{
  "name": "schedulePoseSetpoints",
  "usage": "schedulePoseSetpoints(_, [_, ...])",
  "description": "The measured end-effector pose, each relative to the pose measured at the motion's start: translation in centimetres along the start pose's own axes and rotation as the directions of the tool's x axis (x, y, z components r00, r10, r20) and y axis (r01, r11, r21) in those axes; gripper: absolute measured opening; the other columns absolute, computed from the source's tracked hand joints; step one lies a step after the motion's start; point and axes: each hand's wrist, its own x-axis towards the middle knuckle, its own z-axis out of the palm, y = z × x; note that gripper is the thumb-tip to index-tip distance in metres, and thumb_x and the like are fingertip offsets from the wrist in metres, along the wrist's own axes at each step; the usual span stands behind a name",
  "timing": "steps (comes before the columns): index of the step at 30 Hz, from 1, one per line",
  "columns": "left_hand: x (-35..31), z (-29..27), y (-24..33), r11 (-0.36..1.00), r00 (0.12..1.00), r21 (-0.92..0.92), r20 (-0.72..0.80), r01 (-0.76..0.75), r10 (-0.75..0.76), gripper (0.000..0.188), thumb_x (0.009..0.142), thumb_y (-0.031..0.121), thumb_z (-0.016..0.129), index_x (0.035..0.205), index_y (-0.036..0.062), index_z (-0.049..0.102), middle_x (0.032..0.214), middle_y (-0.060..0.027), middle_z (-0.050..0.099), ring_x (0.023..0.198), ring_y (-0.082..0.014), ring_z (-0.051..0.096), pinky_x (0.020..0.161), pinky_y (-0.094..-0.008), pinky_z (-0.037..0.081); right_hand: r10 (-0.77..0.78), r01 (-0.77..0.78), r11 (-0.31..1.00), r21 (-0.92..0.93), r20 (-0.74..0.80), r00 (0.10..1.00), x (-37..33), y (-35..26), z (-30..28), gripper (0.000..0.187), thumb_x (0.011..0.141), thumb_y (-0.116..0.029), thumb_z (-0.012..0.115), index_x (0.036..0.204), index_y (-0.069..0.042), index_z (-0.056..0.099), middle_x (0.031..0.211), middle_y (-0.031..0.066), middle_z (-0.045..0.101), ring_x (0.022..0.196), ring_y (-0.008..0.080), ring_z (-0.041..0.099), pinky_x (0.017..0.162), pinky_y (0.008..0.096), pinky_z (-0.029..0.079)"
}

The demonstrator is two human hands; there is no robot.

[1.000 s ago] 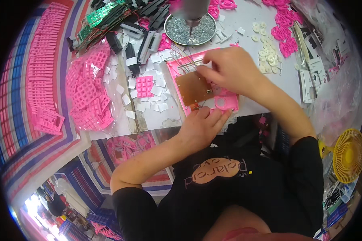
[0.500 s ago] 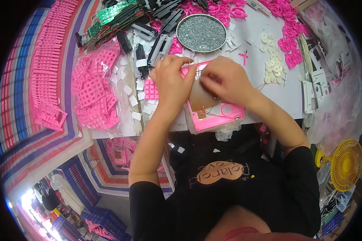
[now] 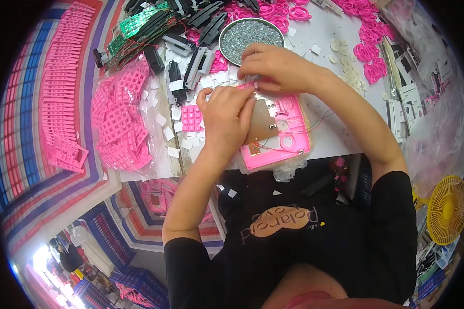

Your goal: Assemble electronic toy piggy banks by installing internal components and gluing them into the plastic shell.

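A pink plastic casing [image 3: 302, 126] lies on the table in front of me, with a brown circuit board [image 3: 263, 123] inside it. My left hand [image 3: 224, 116] grips the casing's left side, its thumb lying over the board and its bent fingers at the far edge. At that same far edge is my right hand [image 3: 276, 67], fingers curled together close to the left fingertips. Whatever the right fingertips hold is too small to make out. Thin wires [image 3: 319, 121] stick out from the casing's right side. Just beyond my right hand stands a round tin of small screws [image 3: 250, 38], partly covered by it.
Left of the casing are a pink keypad [image 3: 192, 118], scattered white squares and a bag of pink grids [image 3: 121, 118]. Black plastic parts [image 3: 196, 67] and green circuit boards [image 3: 144, 21] pile up at the back. White discs [image 3: 350, 72] and pink rings [image 3: 374, 69] lie to the right.
My right hand has moved from over the board to the casing's far edge, beside the tin. More of the board and the casing's right side now shows. My left hand stays at the left side.
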Motion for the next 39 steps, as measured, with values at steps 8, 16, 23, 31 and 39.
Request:
schedulePoseSetpoints(8, [0.1,0.7,0.6,0.982,0.991,-0.142,-0.042,0.121,-0.128,0.006,0.085,0.012,0.071,0.089,0.0103,0.068,0.083,0.0001,0.065,0.077,-0.0184,0.056,0.085,-0.037,0.033,0.087,-0.116,0.956,-0.268,-0.116,0.989,-1.9,-3.7,-1.4,0.008,0.072,-0.014,0.073,0.076,-0.009,0.068,0.083,0.0036,0.061,0.087,0.0244,0.057,0.074,0.0386,0.049])
schedulePoseSetpoints(16, [0.6,0.9,0.4,1.0,1.0,0.012,0.002,0.016,-0.016,0.007,0.079,0.017,0.072,0.082,0.0141,0.067,0.082,0.0006,0.062,0.09,-0.0212,0.055,0.084,-0.0427,0.029,0.199,-0.109,0.862,-0.495,0.133,0.971,-4.1,-11.0,-0.2,0.015,0.073,-0.017,0.065,0.082,-0.004,0.068,0.085,0.0047,0.058,0.094,0.0229,0.055,0.081,0.0357,0.044])
schedulePoseSetpoints(23, [4.0,-0.5,0.9,0.973,0.908,0.071,0.381,-0.219,0.177,0.008,0.075,0.017,0.07,0.078,0.0111,0.066,0.082,-0.0017,0.061,0.092,-0.0247,0.057,0.088,-0.0467,0.035,0.269,-0.308,0.908,-0.285,-0.167,0.948,-6.3,-10.7,0.6,0.01,0.069,-0.013,0.066,0.076,-0.007,0.062,0.077,0.0066,0.059,0.076,0.0242,0.058,0.066,0.0356,0.049])
schedulePoseSetpoints(31, [7.0,0.6,3.5,0.824,0.633,0.219,0.747,-0.523,0.203,0.009,0.079,0.017,0.066,0.079,0.0087,0.07,0.091,-0.0066,0.066,0.097,-0.026,0.06,0.091,-0.0461,0.041,0.269,-0.326,0.91,-0.257,-0.233,0.935,-6.1,-10.5,0.8,0.012,0.068,-0.012,0.068,0.076,-0.008,0.061,0.077,0.0055,0.058,0.076,0.0244,0.057,0.064,0.0365,0.047])
schedulePoseSetpoints(39, [7.2,0.5,1.0,0.993,0.722,0.076,0.692,-0.095,0.016,0.012,0.078,0.015,0.073,0.081,0.0038,0.07,0.08,-0.0117,0.069,0.082,-0.0311,0.068,0.07,-0.0407,0.052,0.33,-0.383,0.899,-0.214,-0.246,0.911,-5.6,-10.4,-0.1,0.016,0.07,-0.01,0.07,0.084,-0.008,0.064,0.083,0.0059,0.059,0.082,0.0263,0.057,0.069,0.0399,0.048])
